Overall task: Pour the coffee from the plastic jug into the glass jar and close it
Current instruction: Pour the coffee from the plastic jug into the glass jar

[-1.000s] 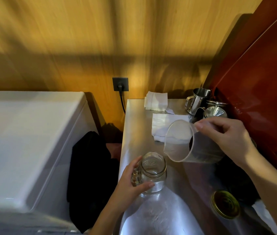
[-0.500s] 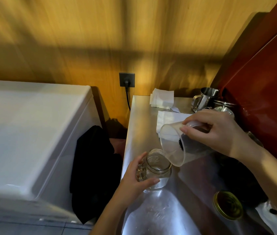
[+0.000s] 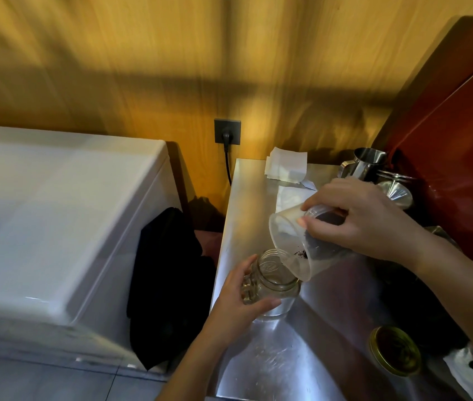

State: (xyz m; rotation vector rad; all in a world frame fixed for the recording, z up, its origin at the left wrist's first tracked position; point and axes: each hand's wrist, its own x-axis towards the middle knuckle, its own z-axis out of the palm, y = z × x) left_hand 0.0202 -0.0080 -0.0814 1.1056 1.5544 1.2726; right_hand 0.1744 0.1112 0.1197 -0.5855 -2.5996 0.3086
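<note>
A clear glass jar (image 3: 276, 287) stands upright on the steel counter (image 3: 281, 363), its mouth uncovered. My left hand (image 3: 238, 308) grips its left side. My right hand (image 3: 365, 221) holds the translucent plastic jug (image 3: 293, 244) tilted steeply, its rim just above the right edge of the jar's mouth. Dark coffee grounds (image 3: 316, 247) lie inside the jug near its lower wall. The jar's gold lid (image 3: 394, 354) lies upside down on the counter at the right.
White paper filters (image 3: 286, 166) lie at the back of the counter. A steel pitcher (image 3: 362, 163) and a metal funnel (image 3: 394, 192) stand at the back right beside a red appliance (image 3: 461, 157). A white chest (image 3: 56, 215) and black cloth (image 3: 168, 285) sit left.
My right hand has tipped the jug further and lowered it, bringing its rim over the jar's mouth. Coffee grounds have slid toward the rim. My left hand stays on the jar.
</note>
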